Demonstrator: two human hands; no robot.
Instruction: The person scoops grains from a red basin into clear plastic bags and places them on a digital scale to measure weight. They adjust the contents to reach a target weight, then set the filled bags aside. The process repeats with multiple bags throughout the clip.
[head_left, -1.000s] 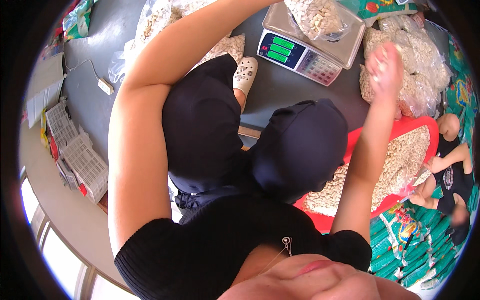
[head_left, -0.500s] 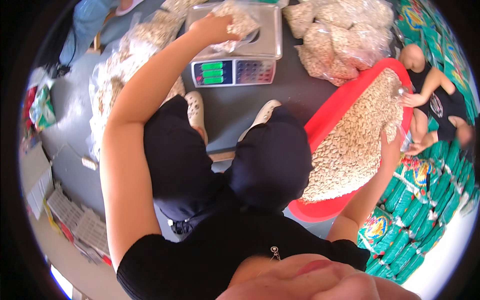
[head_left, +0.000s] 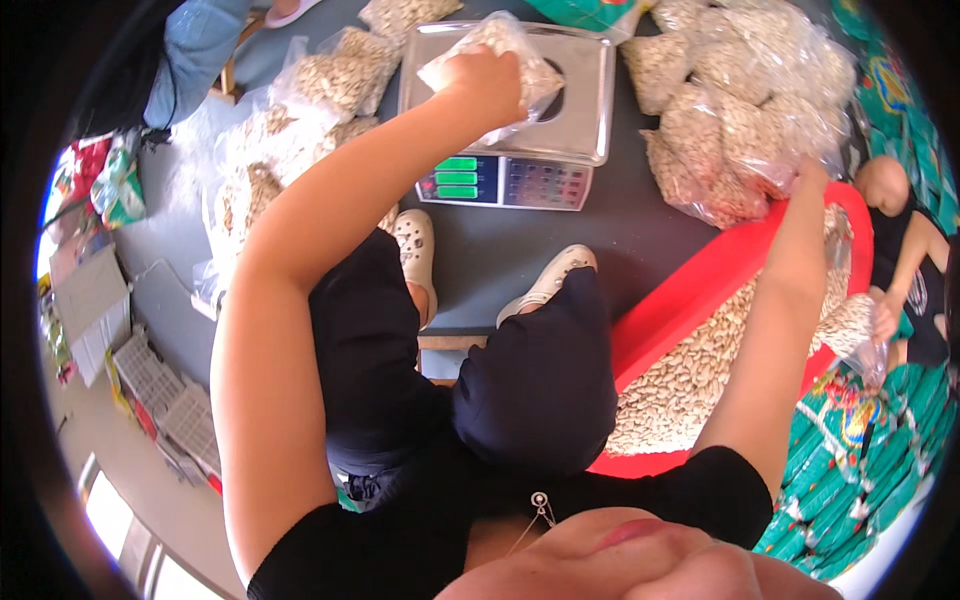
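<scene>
A clear plastic bag of pale, bean-shaped pieces [head_left: 535, 75] rests on the steel pan of a digital scale [head_left: 585, 100]. My left hand [head_left: 485, 80] lies over this bag, its fingers curled onto the plastic. On the right, my right arm reaches across a long red tub [head_left: 690, 290] full of the same loose pale pieces [head_left: 670, 390]. At the tub's far end, my right hand [head_left: 812, 172] is at the edge of a heap of filled clear bags [head_left: 725, 125]. Its fingers are too small and partly hidden to make out.
More filled bags [head_left: 340, 85] lie left of the scale. A co-worker [head_left: 915, 240] beyond the tub holds a partly filled clear bag [head_left: 850, 325]. Green packages [head_left: 850, 500] are stacked at the right. White crates [head_left: 165, 390] stand far left. Another person's leg [head_left: 200, 60] shows at top left.
My right hand has left the loose pieces in the tub and moved forward to the bag heap. My left hand stays on the bag on the scale. The co-worker's bag has come into clearer view.
</scene>
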